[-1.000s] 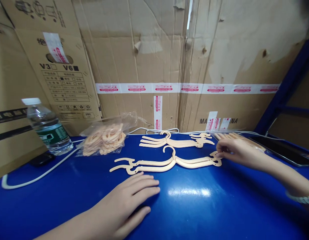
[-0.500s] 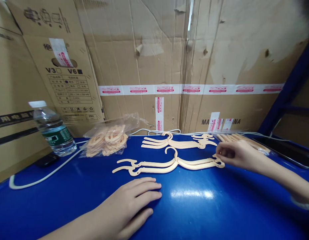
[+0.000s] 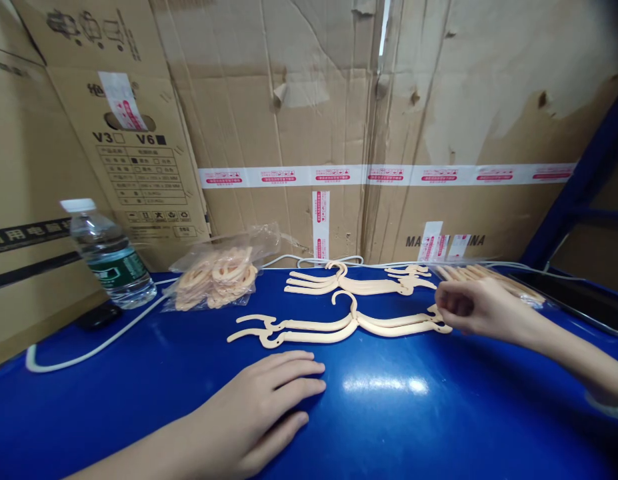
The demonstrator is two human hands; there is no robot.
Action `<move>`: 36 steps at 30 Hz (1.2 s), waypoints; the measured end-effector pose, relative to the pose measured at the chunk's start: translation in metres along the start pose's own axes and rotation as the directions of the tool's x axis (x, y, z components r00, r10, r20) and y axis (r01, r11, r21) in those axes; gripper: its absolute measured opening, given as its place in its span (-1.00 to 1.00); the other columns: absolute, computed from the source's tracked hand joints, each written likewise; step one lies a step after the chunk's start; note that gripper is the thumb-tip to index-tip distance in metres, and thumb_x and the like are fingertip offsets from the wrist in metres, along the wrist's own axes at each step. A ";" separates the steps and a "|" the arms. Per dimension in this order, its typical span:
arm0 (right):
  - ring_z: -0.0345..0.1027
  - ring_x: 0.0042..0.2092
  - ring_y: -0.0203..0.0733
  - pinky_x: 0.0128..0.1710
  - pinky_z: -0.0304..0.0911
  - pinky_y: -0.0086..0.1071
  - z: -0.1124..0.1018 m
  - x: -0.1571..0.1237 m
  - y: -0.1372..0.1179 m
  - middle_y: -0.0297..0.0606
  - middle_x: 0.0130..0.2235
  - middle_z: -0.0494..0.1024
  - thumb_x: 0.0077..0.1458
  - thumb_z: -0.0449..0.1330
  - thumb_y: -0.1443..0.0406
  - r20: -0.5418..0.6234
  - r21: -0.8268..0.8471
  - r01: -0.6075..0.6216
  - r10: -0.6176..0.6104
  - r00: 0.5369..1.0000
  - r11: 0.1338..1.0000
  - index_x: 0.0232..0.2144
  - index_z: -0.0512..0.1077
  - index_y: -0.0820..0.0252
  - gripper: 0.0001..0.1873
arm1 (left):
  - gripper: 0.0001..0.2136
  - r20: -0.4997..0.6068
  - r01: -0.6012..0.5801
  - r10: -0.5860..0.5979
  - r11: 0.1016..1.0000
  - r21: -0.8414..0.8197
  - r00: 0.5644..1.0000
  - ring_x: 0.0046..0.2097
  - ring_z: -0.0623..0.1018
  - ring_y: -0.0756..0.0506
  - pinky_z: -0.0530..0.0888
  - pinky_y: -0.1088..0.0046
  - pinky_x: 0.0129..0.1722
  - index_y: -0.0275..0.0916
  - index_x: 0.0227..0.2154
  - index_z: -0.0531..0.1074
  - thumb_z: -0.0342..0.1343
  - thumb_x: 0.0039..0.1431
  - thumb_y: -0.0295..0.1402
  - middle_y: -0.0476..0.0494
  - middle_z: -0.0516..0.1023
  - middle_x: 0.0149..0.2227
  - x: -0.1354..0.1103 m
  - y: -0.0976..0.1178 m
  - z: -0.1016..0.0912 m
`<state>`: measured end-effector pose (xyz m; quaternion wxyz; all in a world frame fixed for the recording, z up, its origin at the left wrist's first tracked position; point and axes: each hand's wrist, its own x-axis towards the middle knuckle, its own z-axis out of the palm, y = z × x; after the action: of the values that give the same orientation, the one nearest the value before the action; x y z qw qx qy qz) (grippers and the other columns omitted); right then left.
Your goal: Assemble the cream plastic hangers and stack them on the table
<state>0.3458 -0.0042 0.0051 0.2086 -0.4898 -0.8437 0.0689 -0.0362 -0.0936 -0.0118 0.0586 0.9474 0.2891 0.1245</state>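
My left hand lies palm down on the blue table in front of the hangers, fingers stretched out and holding nothing. At the right end of the nearer beige folding hanger, my right hand is closed in a pinch on the hanger's end part. The fingertips partly hide that end. This hanger lies flat, its hook pointing away and its arms spread to both sides. Behind it rests a stack of beige hanger parts with hooks.
A clear bag of beige parts sits at the back left, near a water bottle and a white cable. Back right are a bag of long beige pieces and a dark phone-like slab. Cardboard stands behind.
The view has shifted very slightly. Both hands stay in nearly the same places, and the hangers lie as before.
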 end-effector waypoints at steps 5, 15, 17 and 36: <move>0.29 -0.61 -0.27 -0.60 0.15 -0.45 0.001 0.000 0.001 -0.36 -0.64 0.43 -0.07 0.11 0.28 -0.022 -0.010 0.003 -0.003 1.000 1.000 -0.55 0.31 0.15 -0.91 | -0.63 -0.056 0.005 -0.007 0.999 -0.046 0.998 0.19 0.38 -0.17 0.38 0.25 0.16 -0.12 0.11 0.31 -0.02 0.25 -0.47 -0.14 0.43 0.15 -0.001 -0.002 0.005; 0.26 -0.59 -0.26 -0.59 0.13 -0.43 0.000 -0.001 0.000 -0.35 -0.63 0.40 -0.09 0.09 0.27 -0.051 -0.056 0.001 -0.004 0.999 0.998 -0.55 0.32 0.15 -0.92 | -0.64 -0.004 0.011 -0.011 1.000 -0.016 1.000 0.20 0.37 -0.16 0.37 0.27 0.17 -0.14 0.11 0.30 -0.02 0.26 -0.47 -0.13 0.41 0.16 0.000 0.000 -0.001; 0.23 -0.60 -0.28 -0.59 0.11 -0.44 0.000 -0.001 0.000 -0.37 -0.64 0.39 -0.10 0.09 0.28 -0.061 -0.071 0.013 -0.018 0.998 0.997 -0.55 0.31 0.15 -0.93 | -0.64 -0.003 0.004 -0.004 1.000 -0.012 1.000 0.20 0.37 -0.16 0.38 0.27 0.17 -0.14 0.11 0.30 -0.02 0.26 -0.47 -0.13 0.41 0.16 0.001 0.001 -0.002; 0.07 -0.60 -0.32 -0.59 -0.02 -0.46 0.002 -0.001 0.004 -0.46 -0.65 0.25 -0.18 0.11 0.36 -0.107 -0.113 0.028 -0.040 0.993 0.993 -0.57 0.19 0.12 -0.88 | -0.61 -0.051 0.004 -0.006 0.999 -0.049 0.999 0.16 0.42 -0.17 0.41 0.27 0.15 -0.09 0.10 0.33 0.03 0.22 -0.47 -0.10 0.45 0.13 0.001 0.002 -0.003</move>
<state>0.3480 -0.0030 0.0015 0.2281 -0.4893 -0.8417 -0.0087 -0.0354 -0.0949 -0.0082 0.0745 0.9415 0.2897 0.1554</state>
